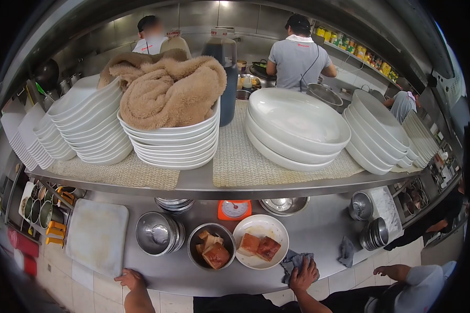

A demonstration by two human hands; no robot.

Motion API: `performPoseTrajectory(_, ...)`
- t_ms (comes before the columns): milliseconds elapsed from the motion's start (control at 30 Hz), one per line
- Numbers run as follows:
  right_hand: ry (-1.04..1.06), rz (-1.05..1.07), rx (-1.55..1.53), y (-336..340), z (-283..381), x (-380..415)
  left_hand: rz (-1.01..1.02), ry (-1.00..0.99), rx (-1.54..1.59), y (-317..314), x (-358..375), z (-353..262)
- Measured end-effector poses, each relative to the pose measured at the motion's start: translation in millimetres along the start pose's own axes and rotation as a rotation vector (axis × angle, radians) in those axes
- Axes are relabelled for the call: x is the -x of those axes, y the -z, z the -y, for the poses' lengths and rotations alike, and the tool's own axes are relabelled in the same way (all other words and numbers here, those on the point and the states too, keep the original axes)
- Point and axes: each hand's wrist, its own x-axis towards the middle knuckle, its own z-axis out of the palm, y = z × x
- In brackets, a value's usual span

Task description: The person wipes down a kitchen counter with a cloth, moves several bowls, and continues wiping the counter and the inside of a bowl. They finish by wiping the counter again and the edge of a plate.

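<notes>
My right hand [304, 275] presses on a crumpled grey cloth [293, 265] at the front edge of the steel counter [177, 276]. Just left of the cloth is a white plate [261, 222] holding two browned pieces of food [268, 248]. A steel bowl [192, 245] with more browned chunks [215, 254] stands beside that plate. My left hand [131, 279] rests at the counter's front edge, near the lower right corner of a white cutting board [96, 235], with its fingers apart and nothing in them.
Stacked white dishes [297, 130] and a brown towel [167, 88] occupy the shelf above. An orange scale [234, 209] and steel bowls [156, 233] stand behind. Another grey cloth [345, 251] lies right. Co-workers [297, 57] stand beyond; another person's hand [391, 271] is at lower right.
</notes>
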Motion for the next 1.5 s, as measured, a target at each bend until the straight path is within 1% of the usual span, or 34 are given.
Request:
performPoseTrajectory(33, 0.001, -0.002, 0.003, -1, -1, 0, 0.064, 0.018, 0.055, 12, 7, -4)
performPoseTrajectory(100, 0.002, -0.001, 0.003, -1, -1, 0, 0.065, 0.038, 0.092, 32, 20, -11)
performPoseTrajectory(167, 0.003, 0.003, 0.002, 1, 0, 0, 0.065, 0.059, 0.126, 37, 25, -12)
performPoseTrajectory(233, -0.025, 0.035, 0.024, 4, 3, -1, 0.087, -0.144, -0.22, 35, 23, -9)
performPoseTrajectory(367, -0.036, 0.057, 0.001, 0, 0, 1, 0.013, -0.125, -0.233, 8, 9, -3)
performPoseTrajectory(433, -0.039, 0.038, -0.005, -3, -1, 1, -0.022, -0.057, -0.064, -17, -10, 6)
performPoseTrajectory(467, -0.036, 0.042, -0.006, -4, -2, 2, 0.039, -0.13, -0.203, 2, 1, 2)
performPoseTrajectory(533, -0.032, 0.035, 0.004, -5, -3, 2, 0.047, -0.125, -0.187, 12, 8, 0)
performPoseTrajectory(600, -0.029, 0.037, 0.012, -5, -4, 2, 0.056, -0.125, -0.168, 9, 7, -2)
performPoseTrajectory(667, -0.025, 0.039, 0.019, -4, -3, 2, -0.04, -0.015, -0.007, 0, 4, -3)
performPoseTrajectory(700, -0.029, 0.046, 0.014, -3, -3, 1, -0.04, -0.015, -0.007, 0, 3, -2)
performPoseTrajectory(767, -0.032, 0.053, 0.01, -2, -2, 1, -0.003, -0.091, -0.119, -1, 2, 0)
performPoseTrajectory(1000, -0.038, 0.067, 0.025, -3, -3, 1, -0.016, -0.108, -0.175, -1, 0, 1)
performPoseTrajectory(1067, -0.043, 0.072, 0.027, -2, -3, 1, -0.016, 0.078, 0.179, -5, -4, 3)
performPoseTrajectory(1167, -0.039, 0.064, 0.015, -1, -2, 1, -0.005, 0.044, 0.15, -8, -4, 5)
performPoseTrajectory(1300, -0.045, 0.064, 0.013, 0, 0, 1, -0.006, 0.058, 0.168, -10, -6, 4)
performPoseTrajectory(1367, -0.045, 0.062, 0.006, 0, 0, 1, -0.031, -0.022, 0.099, -8, -5, 5)
performPoseTrajectory(1500, -0.052, 0.068, 0.009, 1, 0, 1, 0.043, 0.022, 0.123, 5, 2, 1)
